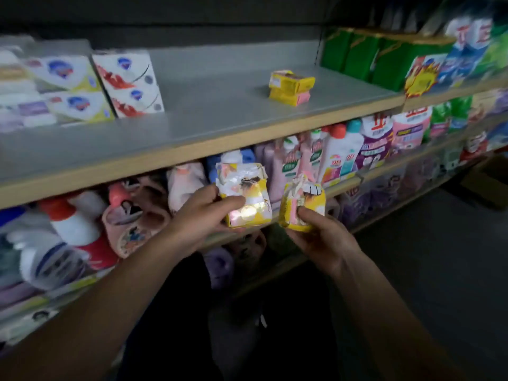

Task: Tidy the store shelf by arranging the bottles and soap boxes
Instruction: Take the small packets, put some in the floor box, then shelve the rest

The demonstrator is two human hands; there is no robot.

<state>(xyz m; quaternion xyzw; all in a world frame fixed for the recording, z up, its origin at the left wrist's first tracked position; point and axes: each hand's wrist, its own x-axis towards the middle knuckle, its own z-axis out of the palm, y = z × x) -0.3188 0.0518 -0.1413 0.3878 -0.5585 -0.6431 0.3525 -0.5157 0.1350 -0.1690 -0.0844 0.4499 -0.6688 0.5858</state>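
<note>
Two yellow soap packs are being held up in front of a store shelf, one in each hand. The left hand (204,215) is being clamped around a yellow soap pack (245,195) with a crumpled white and pink front, thumb across its lower face. The right hand (320,237) is being clamped around a second yellow pack (302,206), turned partly edge-on, with torn or creased wrapping at its top. Both packs are being carried just below the front edge of the grey upper shelf (209,111), in front of the row of bottles (335,155) on the shelf beneath.

On the upper shelf, a small stack of matching yellow soap boxes (292,88) is sitting toward the right end, well back from the front edge. White soap multipacks (129,82) are standing at the left end, and green packages (365,57) are filling the far right corner.

The packs are probably being taken up to join the yellow stack. The wrappers look loose and crumpled, so a pack could be dropped onto the bottles below if only the wrapping is being gripped. Packs set unevenly on the stack could also be toppled, since the stack already sits slightly askew.
</note>
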